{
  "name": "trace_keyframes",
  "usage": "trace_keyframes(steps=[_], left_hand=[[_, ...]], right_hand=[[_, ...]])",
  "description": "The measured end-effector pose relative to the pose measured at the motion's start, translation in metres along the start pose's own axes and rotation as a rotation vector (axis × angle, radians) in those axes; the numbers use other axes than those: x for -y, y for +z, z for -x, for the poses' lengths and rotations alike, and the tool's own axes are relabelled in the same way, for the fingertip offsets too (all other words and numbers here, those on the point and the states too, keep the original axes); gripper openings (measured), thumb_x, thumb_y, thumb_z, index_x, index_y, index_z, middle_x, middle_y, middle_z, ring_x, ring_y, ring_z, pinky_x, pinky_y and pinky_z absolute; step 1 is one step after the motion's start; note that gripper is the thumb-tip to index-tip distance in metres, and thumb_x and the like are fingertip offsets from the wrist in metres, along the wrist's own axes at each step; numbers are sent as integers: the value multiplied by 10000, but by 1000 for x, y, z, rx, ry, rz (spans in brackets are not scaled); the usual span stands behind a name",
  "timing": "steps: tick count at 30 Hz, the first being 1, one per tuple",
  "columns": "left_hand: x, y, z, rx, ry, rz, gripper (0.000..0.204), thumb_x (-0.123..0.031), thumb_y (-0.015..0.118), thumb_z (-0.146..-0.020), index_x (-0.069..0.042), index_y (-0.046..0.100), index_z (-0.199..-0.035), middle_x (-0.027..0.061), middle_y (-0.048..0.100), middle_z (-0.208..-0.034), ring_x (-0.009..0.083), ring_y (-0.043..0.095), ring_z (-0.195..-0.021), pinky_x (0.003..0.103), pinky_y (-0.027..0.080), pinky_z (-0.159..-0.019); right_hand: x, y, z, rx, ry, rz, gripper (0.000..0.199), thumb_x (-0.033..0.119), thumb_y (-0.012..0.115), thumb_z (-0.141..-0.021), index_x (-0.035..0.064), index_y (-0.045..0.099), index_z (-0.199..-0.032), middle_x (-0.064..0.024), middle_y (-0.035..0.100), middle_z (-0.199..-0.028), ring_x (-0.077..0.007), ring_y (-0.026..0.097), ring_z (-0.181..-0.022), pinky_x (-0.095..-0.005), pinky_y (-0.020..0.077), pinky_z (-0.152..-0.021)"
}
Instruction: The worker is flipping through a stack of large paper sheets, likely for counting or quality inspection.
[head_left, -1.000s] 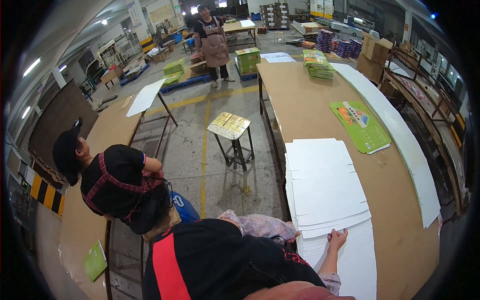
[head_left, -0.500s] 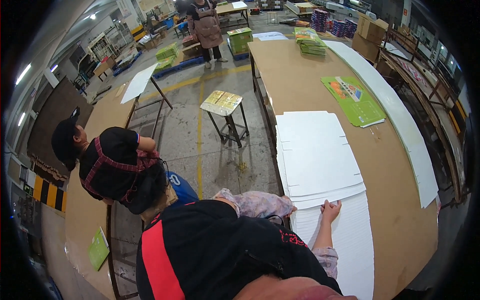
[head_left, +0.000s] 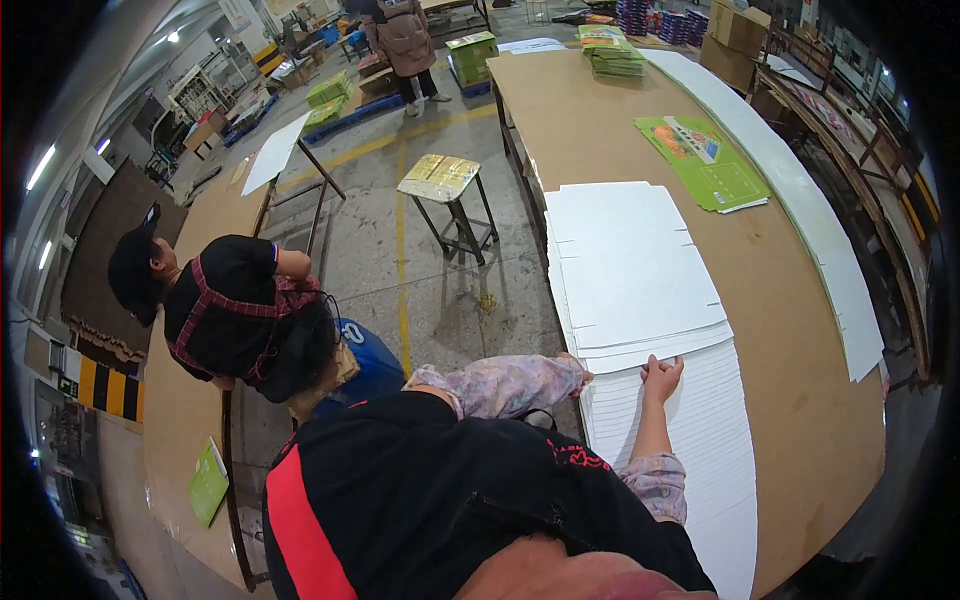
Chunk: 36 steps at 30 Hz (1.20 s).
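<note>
My right hand (head_left: 662, 378) lies with its fingers spread on white cardboard sheets, just where a fanned row of sheets (head_left: 690, 450) meets a flat pile of larger white blanks (head_left: 635, 270). My left hand (head_left: 577, 364) reaches to the left edge of the same sheets at the rim of the long brown table (head_left: 800, 400). Only its knuckles show past the floral sleeve, so its grip is hidden. Both forearms come out from under my black and red top.
Green printed sheets (head_left: 705, 150) and a long white strip (head_left: 800, 200) lie farther along the table, with a green stack (head_left: 612, 50) at its far end. A stool (head_left: 440, 180) stands in the aisle. A person (head_left: 235, 310) bends at the left table; another person (head_left: 405, 40) stands far off.
The view has tipped forward and down over the table. My right hand stays at the seam between the two piles, and my left hand now shows at the sheets' left edge.
</note>
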<state>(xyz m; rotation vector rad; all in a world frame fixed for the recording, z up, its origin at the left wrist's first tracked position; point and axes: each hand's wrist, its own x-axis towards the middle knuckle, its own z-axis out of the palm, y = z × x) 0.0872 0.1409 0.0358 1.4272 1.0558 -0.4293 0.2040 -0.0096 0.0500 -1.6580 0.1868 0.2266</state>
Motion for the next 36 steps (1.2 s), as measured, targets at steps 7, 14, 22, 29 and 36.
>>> trace_keyframes(steps=[7,14,22,29,36], left_hand=[[13,-17,-8,394,80,494,169,-128,674,-692,-17,546,-687,75,554,-584,151,541,-462,270,485,-428],[14,-10,-8,391,75,366,191,-222,629,-765,-41,571,-786,51,579,-733,136,571,-633,252,507,-573],[21,-22,-72,477,190,62,211,-242,510,-836,-47,571,-886,73,602,-773,160,564,-605,276,451,-508],[-8,-16,5,174,85,314,256,-68,643,-738,-14,506,-947,64,584,-808,133,587,-683,231,515,-555],[6,-19,0,338,81,334,300,-127,645,-751,-44,505,-1004,34,593,-824,110,587,-689,185,505,-569]], right_hand=[[-1,3,0,20,-1,-6,675,21,600,-732,4,208,-1281,-96,543,-713,-145,556,-555,-223,463,-429],[-20,-9,-8,84,-30,-146,656,5,587,-742,-4,208,-1278,-99,528,-748,-143,550,-560,-227,470,-435],[-28,-6,-26,166,-32,-259,670,-5,586,-739,45,202,-1286,-88,515,-696,-153,521,-578,-273,487,-492],[-8,-11,-12,192,-31,-107,740,-41,577,-719,-68,110,-1293,-138,544,-811,-172,584,-675,-242,514,-547],[-10,-15,-6,249,-24,-75,834,-47,631,-680,-78,73,-1300,-145,518,-887,-172,568,-746,-233,518,-584]])
